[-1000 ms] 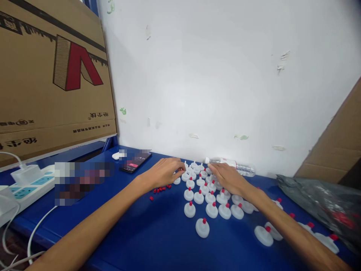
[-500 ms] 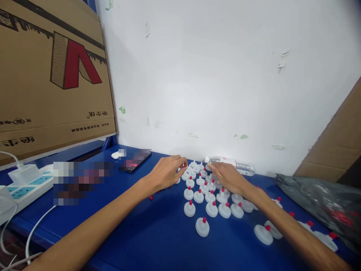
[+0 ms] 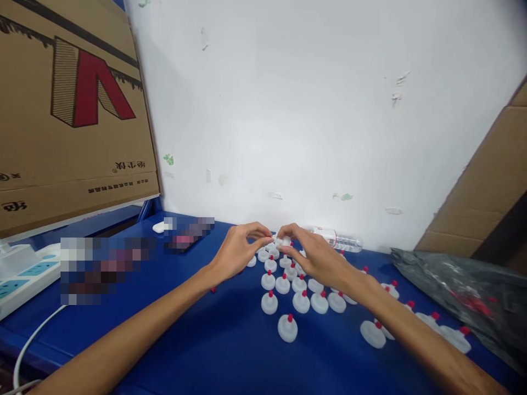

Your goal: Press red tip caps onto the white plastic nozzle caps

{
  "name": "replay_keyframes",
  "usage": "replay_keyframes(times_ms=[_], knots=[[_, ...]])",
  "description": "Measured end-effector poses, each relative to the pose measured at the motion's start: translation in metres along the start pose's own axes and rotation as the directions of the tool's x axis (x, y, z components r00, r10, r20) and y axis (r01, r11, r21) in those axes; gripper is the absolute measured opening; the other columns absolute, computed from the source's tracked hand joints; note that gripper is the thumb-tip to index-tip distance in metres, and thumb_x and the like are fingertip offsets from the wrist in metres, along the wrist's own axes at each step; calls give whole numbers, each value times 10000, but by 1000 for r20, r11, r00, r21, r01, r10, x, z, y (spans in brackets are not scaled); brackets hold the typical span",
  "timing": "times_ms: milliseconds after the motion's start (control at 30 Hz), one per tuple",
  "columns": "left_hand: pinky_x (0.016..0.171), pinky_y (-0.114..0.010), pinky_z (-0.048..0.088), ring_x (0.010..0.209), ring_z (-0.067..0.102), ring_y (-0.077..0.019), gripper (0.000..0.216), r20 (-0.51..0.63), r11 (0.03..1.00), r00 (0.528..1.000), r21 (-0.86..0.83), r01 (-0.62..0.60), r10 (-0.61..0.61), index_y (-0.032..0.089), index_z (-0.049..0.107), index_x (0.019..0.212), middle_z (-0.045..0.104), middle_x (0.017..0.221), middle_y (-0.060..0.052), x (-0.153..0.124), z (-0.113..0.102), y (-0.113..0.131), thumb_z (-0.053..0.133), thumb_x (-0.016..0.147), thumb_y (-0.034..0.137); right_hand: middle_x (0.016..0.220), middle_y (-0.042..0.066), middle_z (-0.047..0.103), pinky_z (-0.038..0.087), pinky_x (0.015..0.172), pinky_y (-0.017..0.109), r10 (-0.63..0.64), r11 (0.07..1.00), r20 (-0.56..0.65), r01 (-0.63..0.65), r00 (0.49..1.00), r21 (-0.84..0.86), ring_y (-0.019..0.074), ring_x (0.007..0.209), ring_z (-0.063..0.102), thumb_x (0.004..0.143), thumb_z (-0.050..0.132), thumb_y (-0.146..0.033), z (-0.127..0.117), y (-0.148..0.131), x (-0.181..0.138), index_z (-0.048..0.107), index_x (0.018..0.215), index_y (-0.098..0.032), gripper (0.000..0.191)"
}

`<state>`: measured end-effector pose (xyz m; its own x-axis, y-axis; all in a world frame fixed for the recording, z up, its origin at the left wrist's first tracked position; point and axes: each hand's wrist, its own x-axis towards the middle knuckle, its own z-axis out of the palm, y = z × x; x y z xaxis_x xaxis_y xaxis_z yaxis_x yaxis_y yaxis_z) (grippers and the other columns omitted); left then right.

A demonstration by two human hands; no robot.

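- Held white piece (image 3: 284, 241): raised between the two hands over the far part of the worktop (image 3: 230, 343), above the back of the group of similar pieces; most of it is covered by fingers.
- Right hand (image 3: 308, 249): thumb and fingers pinch the rounded body of this piece from its right side.
- Left hand (image 3: 235, 248): thumb and forefinger are brought together on the narrow end of the same piece, from the left; whether a cap sits between them is hidden.
- White discs (image 3: 282, 284): loosely grouped below and in front of the hands, mostly standing flat with a red cap on the nozzle; one front disc (image 3: 287, 329) stands apart, nearest the viewer.
- More discs (image 3: 455, 339) lie on both sides of the right forearm.
- Loose red bits (image 3: 213, 289): on the worktop just beside the left wrist, partly covered by it.
- Clear bottle (image 3: 349, 243): on its side behind the right hand, along the white wall (image 3: 267, 109).
- Grey plastic bag (image 3: 428, 274): at the right edge, red showing through it.
- Left of the hands: a dark flat device (image 3: 178, 250), partly pixelated, a small white object (image 3: 158, 227) and a white power strip (image 3: 37, 270).
- Printed cardboard box (image 3: 135, 142): upper left.
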<state>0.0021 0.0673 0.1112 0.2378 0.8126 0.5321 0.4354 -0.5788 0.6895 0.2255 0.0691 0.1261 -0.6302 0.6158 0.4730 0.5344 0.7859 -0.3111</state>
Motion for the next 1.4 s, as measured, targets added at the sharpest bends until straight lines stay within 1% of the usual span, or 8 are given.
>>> replay_keyframes(times_ms=[333,467,633,833,967,1133,1233,1400], knots=[[650,-264,555,824,748,-207,328,22,982,999,-182,50,-47,167,676,1012,785,927,-76,-1,2,-4,647,935,485,1082,60,697,501,795,358,-49,995,-32,46,998,-85,218,909,664,1058,450,-315,-6,-3,1,475,1179,-267,133],[667,-263,529,757,708,-176,295,73,995,997,-99,35,-27,165,681,964,766,885,-55,0,2,-5,621,948,453,1071,77,696,506,794,364,-103,985,-3,102,995,-139,240,959,653,1041,467,-236,-2,-5,1,481,1147,-263,110],[667,-259,422,742,593,-157,305,191,993,981,104,-58,37,182,701,864,702,813,-7,1,-3,-2,510,996,381,1037,84,658,498,819,364,-219,935,40,222,975,-278,240,998,610,836,357,99,3,-8,-1,482,1066,-236,425],[623,-255,369,641,493,-134,420,305,967,951,222,-125,53,182,580,741,582,696,21,1,-8,8,365,1032,396,1021,83,649,494,846,389,-307,878,91,319,947,-358,238,956,567,826,306,113,6,-15,-1,492,1043,-222,441],[658,-263,384,701,579,-163,405,333,923,942,371,-103,-29,202,663,858,688,797,-5,6,-18,9,375,1035,426,1075,83,662,496,834,360,-235,928,62,243,970,-283,224,984,600,913,367,58,9,-8,1,554,1119,-212,387],[635,-289,353,795,653,-244,232,355,803,909,595,-41,-217,223,750,805,752,850,-59,9,-41,-2,687,862,439,1233,88,675,495,864,346,31,966,24,-24,999,-256,238,1057,661,1074,394,-274,3,25,5,657,1172,-234,283],[603,-274,352,799,678,-243,117,437,774,845,631,-43,-309,237,738,738,755,791,-30,7,-49,-10,804,744,334,987,95,730,475,836,353,120,951,17,-110,993,-289,264,982,678,1089,343,-372,-4,51,9,700,1005,-207,402],[590,-263,373,763,698,-217,107,499,769,789,638,-52,-360,229,699,685,765,799,-19,3,-44,-18,777,752,260,615,29,597,408,666,325,204,934,111,-159,973,-320,207,625,601,1095,284,-413,5,74,7,588,695,-217,539]])
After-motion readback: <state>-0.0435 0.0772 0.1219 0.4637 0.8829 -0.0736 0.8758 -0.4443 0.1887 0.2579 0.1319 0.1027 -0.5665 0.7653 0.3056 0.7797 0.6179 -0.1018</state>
